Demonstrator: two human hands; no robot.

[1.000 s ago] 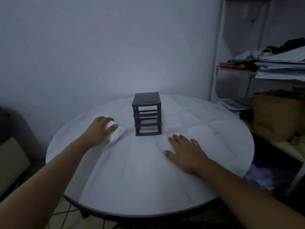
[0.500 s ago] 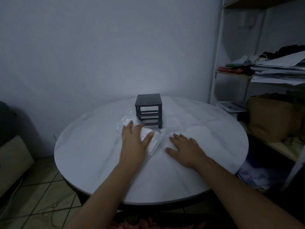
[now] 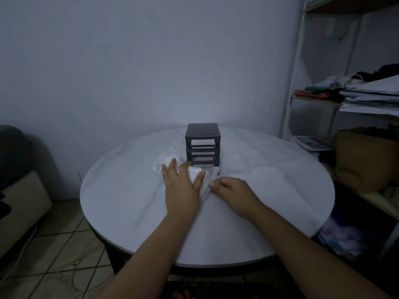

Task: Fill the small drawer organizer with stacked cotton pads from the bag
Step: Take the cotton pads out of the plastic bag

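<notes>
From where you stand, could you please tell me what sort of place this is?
Probably a room in a home, partly used for storage: a round white table near a plain wall, a shelf unit piled with papers, and a tiled floor.

The drawer organizer (image 3: pixel 203 145) stands on the table (image 3: pixel 129 201) toward its 12 o'clock edge, with the wall (image 3: pixel 151 72) behind it. The bag (image 3: pixel 167 160) lies on the table at the organizer's 7 o'clock, just beside its base, with cotton pads (image 3: pixel 195 172) in it. The left hand (image 3: pixel 181 188) rests on the bag, reaching toward 12 o'clock. The right hand (image 3: pixel 234 190) lies on the table at the left hand's 3 o'clock, its fingers (image 3: pixel 212 184) at the bag's 4 o'clock edge. A shelf unit (image 3: pixel 295 83) stands off the table at 2 o'clock, with a stack of papers (image 3: pixel 371 96) on one shelf. The floor (image 3: pixel 54 255) lies below at 8 o'clock.
</notes>
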